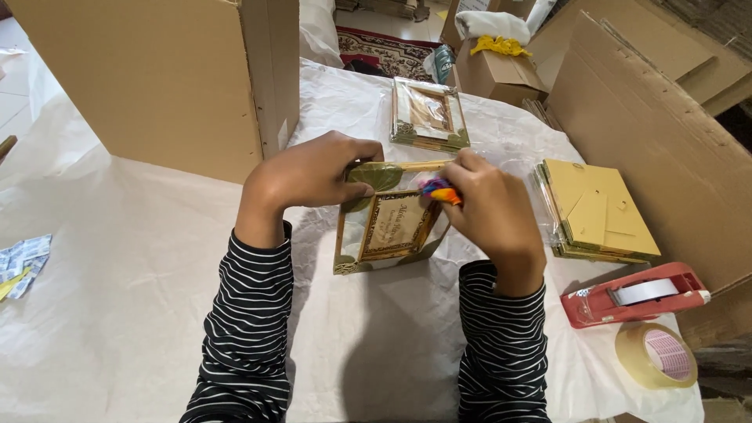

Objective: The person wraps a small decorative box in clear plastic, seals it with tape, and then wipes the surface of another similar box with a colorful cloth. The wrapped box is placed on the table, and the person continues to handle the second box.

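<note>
Both hands, left hand (309,172) and right hand (486,207), grip a gold frame (388,227) mid-table; cardboard box (164,78) stands behind-left, frame stack (599,211), tape dispenser (634,294) and tape roll (656,355) near the right edge.

table (141,258) covered in white paper. on it: big cardboard box (157,78) back left, framed pictures (429,116) at the rear, stack of frames (599,211) right, red tape dispenser (634,294), tape roll (656,355), small packets (22,262) left edge.
</note>
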